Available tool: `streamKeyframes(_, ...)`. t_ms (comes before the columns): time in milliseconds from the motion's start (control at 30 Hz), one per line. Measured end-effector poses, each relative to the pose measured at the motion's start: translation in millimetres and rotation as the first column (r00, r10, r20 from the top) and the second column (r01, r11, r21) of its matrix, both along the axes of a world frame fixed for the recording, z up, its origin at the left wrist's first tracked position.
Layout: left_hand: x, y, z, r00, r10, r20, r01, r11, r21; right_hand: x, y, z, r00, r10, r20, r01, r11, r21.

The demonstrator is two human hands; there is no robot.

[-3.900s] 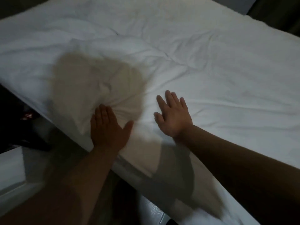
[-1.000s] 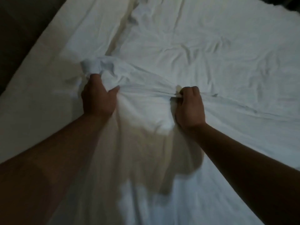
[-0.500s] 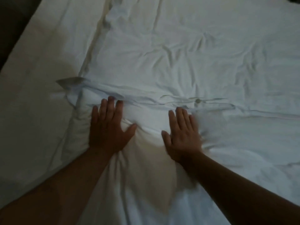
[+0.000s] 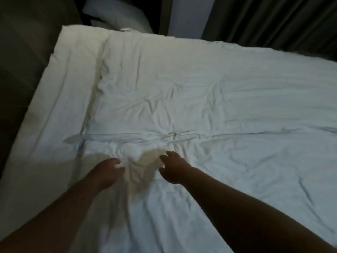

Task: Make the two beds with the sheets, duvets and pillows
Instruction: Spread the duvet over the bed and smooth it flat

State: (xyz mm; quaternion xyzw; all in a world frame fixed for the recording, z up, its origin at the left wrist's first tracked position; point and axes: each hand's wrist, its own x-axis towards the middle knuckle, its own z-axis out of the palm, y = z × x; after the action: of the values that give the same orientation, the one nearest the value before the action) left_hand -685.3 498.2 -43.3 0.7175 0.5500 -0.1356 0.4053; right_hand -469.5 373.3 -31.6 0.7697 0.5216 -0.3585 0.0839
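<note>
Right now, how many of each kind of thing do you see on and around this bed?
Hands: 2, the left hand and the right hand
Duvet: 1
Sheet: 1
Pillow, probably, beyond the bed: 1
Curtain: 1
Total: 6

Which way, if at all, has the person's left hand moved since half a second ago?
Yes: the left hand has drawn back toward the person, away from the white duvet's folded edge it touched.
</note>
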Motion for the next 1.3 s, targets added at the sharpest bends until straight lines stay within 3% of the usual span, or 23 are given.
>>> streamKeyframes(200,-7,-61,95,0.988,-0.043,0.145,0.03,0.995,0.092,-2,-94,98,0.953,-0.299,-0.046,0.301,0.953,0.027)
streamKeyframes(433,34,-126,175,0.935,-0.134,0.327,0.093,0.986,0.139,20,-187,191,0.815,-0.57,-0.11,0.58,0.795,0.176)
streamKeyframes(667,73,-179,244,0.901,-0.307,0.306,0.213,0.929,0.303,65,-296,245,0.719,-0.685,-0.119,0.683,0.665,0.302)
streamKeyframes(833,127,-265,271,0.865,-0.396,0.307,0.28,0.89,0.36,97,-402,267,0.654,-0.74,-0.156,0.731,0.566,0.381)
streamKeyframes(1000,198,-382,284,0.772,-0.555,0.31,0.423,0.812,0.402,132,-535,280,0.631,-0.769,-0.1,0.729,0.544,0.414)
streamKeyframes(1133,264,-466,290,0.664,-0.696,0.273,0.538,0.698,0.472,169,-631,291,0.613,-0.79,0.012,0.707,0.556,0.437)
streamKeyframes(1300,337,-537,290,0.583,-0.773,0.252,0.616,0.622,0.484,217,-717,299,0.557,-0.828,0.062,0.727,0.522,0.446)
